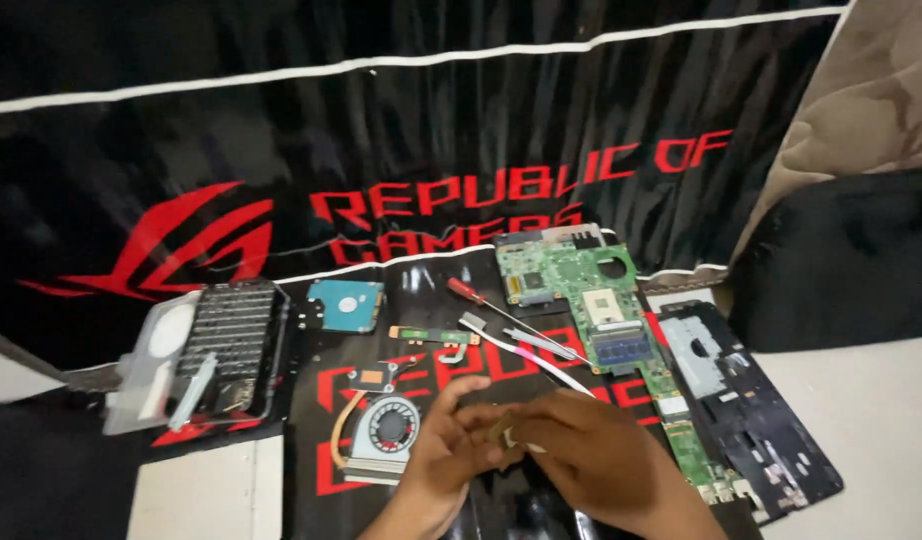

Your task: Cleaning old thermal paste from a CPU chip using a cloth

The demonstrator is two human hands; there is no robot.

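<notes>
A: Lower centre of the frame: what are the two hands doing?

B: The left hand (449,440) and the right hand (593,452) meet fingertip to fingertip, pinching a small part (503,434) between them. It is too small and blurred to identify.

A: What lies nearest them?

B: Just left of the left hand, a cooling fan (386,432) with a copper pipe sits on the black and red mat (321,400). Above the hands lie a red-handled screwdriver (478,298), a pair of tweezers (526,340) and a narrow circuit strip (433,335).

A: And further out?

B: Centre right, a long green circuit board (606,310) runs toward the lower right, beside a black laptop casing (751,410). Left of centre is a hard drive (345,304); at the left edge, a keyboard (231,340) lies tilted against a clear plastic tray (151,370). A black and red banner (281,150) fills the upper frame.
</notes>
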